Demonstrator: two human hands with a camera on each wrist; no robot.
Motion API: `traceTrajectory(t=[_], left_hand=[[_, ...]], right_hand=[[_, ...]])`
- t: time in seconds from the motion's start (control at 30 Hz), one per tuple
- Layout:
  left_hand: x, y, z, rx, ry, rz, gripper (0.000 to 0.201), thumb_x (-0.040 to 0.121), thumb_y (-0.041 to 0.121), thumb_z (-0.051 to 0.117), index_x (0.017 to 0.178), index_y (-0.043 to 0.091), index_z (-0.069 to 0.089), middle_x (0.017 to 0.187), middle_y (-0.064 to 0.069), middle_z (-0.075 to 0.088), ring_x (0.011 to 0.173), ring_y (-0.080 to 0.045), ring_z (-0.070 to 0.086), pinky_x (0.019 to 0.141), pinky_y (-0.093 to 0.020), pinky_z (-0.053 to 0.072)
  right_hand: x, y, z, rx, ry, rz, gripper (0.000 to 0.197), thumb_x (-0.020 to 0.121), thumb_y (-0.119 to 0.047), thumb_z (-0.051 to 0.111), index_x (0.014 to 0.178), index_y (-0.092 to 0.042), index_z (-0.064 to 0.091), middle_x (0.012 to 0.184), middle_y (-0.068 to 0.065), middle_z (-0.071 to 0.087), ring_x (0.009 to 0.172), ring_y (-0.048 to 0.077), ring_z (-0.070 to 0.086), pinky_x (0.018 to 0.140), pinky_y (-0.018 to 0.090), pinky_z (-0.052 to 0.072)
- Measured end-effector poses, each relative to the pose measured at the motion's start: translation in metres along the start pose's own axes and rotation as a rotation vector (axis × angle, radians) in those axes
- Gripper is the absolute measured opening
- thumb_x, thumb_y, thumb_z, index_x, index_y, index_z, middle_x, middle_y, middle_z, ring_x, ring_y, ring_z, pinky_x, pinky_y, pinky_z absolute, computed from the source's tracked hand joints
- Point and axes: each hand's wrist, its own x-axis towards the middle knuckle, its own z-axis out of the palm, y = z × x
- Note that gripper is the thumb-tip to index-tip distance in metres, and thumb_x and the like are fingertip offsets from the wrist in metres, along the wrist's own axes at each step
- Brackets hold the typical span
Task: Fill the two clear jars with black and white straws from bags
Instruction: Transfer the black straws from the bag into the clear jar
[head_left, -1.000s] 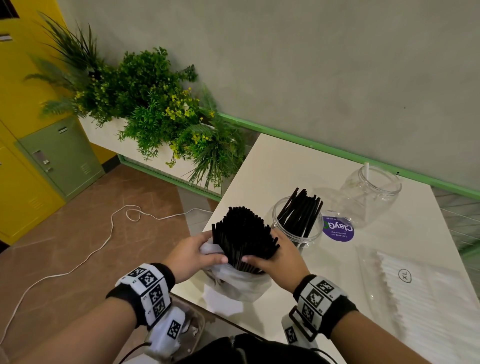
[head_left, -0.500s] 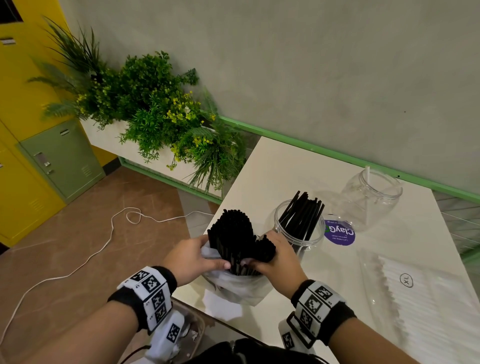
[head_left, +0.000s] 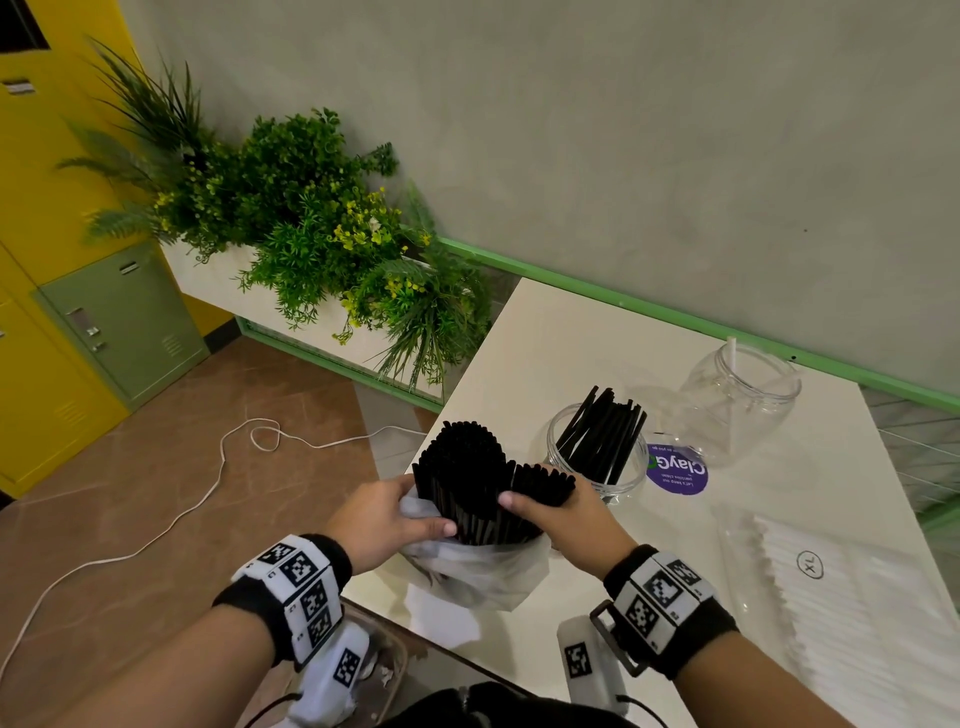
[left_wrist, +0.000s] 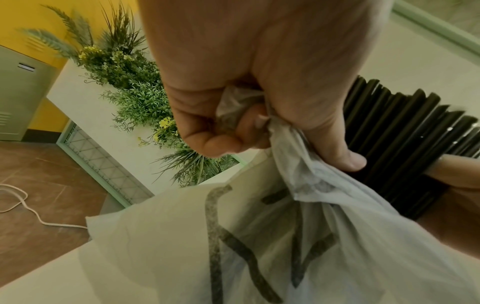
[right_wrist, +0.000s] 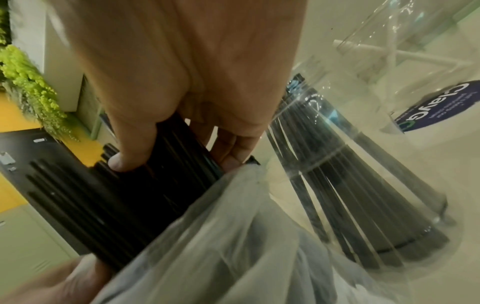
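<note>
Black straws (head_left: 470, 486), light, stiff and likely to slip apart unless pinched mid-length, stand upright in a thin plastic bag (head_left: 478, 569) just in front of the nearer clear jar (head_left: 592, 457), the right hand (head_left: 563, 514) pinching off a clump, the left hand (head_left: 382, 517) gripping the bag's bunched edge.

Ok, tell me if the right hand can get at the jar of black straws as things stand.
Probably yes: the jar of black straws stands just beyond the right hand with nothing between, but that hand is gripping a clump of black straws from the bag.
</note>
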Motion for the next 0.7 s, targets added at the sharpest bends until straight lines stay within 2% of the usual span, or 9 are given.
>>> traceTrajectory(t=[0.1, 0.17, 0.23, 0.27, 0.33, 0.43, 0.57, 0.63, 0.7], left_hand=[[-0.001, -0.001, 0.001, -0.012, 0.003, 0.000, 0.045, 0.071, 0.056, 0.073, 0.108, 0.032, 0.061, 0.083, 0.024, 0.058, 0.082, 0.000, 0.055, 0.063, -0.007, 0.039], [-0.001, -0.001, 0.002, -0.012, 0.010, -0.003, 0.049, 0.071, 0.056, 0.072, 0.110, 0.027, 0.063, 0.086, 0.016, 0.063, 0.085, -0.005, 0.058, 0.064, -0.011, 0.041], [-0.002, -0.001, 0.002, -0.013, 0.014, -0.008, 0.049, 0.072, 0.055, 0.073, 0.111, 0.026, 0.063, 0.086, 0.017, 0.061, 0.085, -0.005, 0.058, 0.063, -0.010, 0.040], [-0.002, 0.000, 0.003, -0.017, 0.015, -0.007, 0.049, 0.072, 0.054, 0.073, 0.111, 0.026, 0.063, 0.086, 0.018, 0.061, 0.086, -0.005, 0.058, 0.063, -0.010, 0.039], [-0.002, -0.001, 0.003, -0.025, 0.014, -0.012, 0.055, 0.069, 0.061, 0.073, 0.111, 0.026, 0.064, 0.090, 0.015, 0.064, 0.088, -0.006, 0.059, 0.066, -0.014, 0.042], [-0.001, -0.003, 0.004, -0.042, 0.009, -0.007, 0.093, 0.043, 0.092, 0.055, 0.107, 0.025, 0.065, 0.094, 0.006, 0.070, 0.088, -0.011, 0.063, 0.076, -0.030, 0.051], [0.000, -0.006, 0.004, -0.032, 0.006, -0.001, 0.097, 0.041, 0.091, 0.051, 0.109, 0.024, 0.065, 0.098, 0.004, 0.071, 0.092, -0.012, 0.064, 0.081, -0.036, 0.051], [-0.001, -0.004, 0.004, -0.020, 0.000, -0.005, 0.102, 0.038, 0.095, 0.050, 0.108, 0.021, 0.065, 0.096, 0.001, 0.071, 0.089, -0.013, 0.064, 0.080, -0.036, 0.052], [-0.001, -0.004, 0.002, -0.020, -0.002, -0.017, 0.111, 0.035, 0.100, 0.043, 0.108, 0.020, 0.065, 0.096, 0.000, 0.071, 0.090, -0.013, 0.064, 0.080, -0.038, 0.052]], right_hand=[[-0.002, -0.012, -0.002, 0.043, 0.104, -0.048, 0.008, 0.084, -0.015, 0.073, 0.090, -0.010, 0.073, 0.087, 0.000, 0.075, 0.088, 0.012, 0.070, 0.077, 0.023, 0.053], [-0.003, -0.018, -0.002, 0.029, 0.225, -0.112, 0.009, 0.084, -0.015, 0.073, 0.083, -0.007, 0.070, 0.080, 0.005, 0.072, 0.082, 0.017, 0.069, 0.072, 0.029, 0.053], [-0.003, -0.024, 0.000, 0.014, 0.310, -0.178, 0.014, 0.085, -0.013, 0.073, 0.082, -0.004, 0.063, 0.079, 0.012, 0.068, 0.080, 0.024, 0.065, 0.075, 0.036, 0.053], [-0.003, -0.028, 0.000, 0.018, 0.334, -0.207, 0.012, 0.085, -0.012, 0.072, 0.084, -0.007, 0.061, 0.079, 0.010, 0.068, 0.080, 0.023, 0.064, 0.077, 0.036, 0.052], [-0.002, -0.037, 0.002, 0.042, 0.355, -0.243, 0.015, 0.086, -0.009, 0.070, 0.090, -0.016, 0.057, 0.083, 0.003, 0.070, 0.083, 0.019, 0.066, 0.083, 0.036, 0.053], [-0.002, -0.046, 0.003, 0.117, 0.383, -0.290, 0.034, 0.087, 0.002, 0.063, 0.106, -0.024, 0.051, 0.090, 0.006, 0.070, 0.087, 0.026, 0.068, 0.091, 0.045, 0.051], [0.003, -0.060, 0.002, 0.186, 0.377, -0.343, 0.057, 0.089, 0.013, 0.052, 0.127, -0.028, 0.041, 0.096, 0.007, 0.064, 0.086, 0.027, 0.068, 0.086, 0.042, 0.055], [0.006, -0.068, 0.000, 0.207, 0.360, -0.361, 0.057, 0.089, 0.014, 0.049, 0.128, -0.027, 0.042, 0.098, 0.011, 0.059, 0.087, 0.028, 0.068, 0.085, 0.042, 0.056], [0.008, -0.073, -0.002, 0.219, 0.337, -0.363, 0.048, 0.090, 0.014, 0.049, 0.120, -0.023, 0.046, 0.097, 0.015, 0.055, 0.087, 0.029, 0.067, 0.087, 0.048, 0.055]])
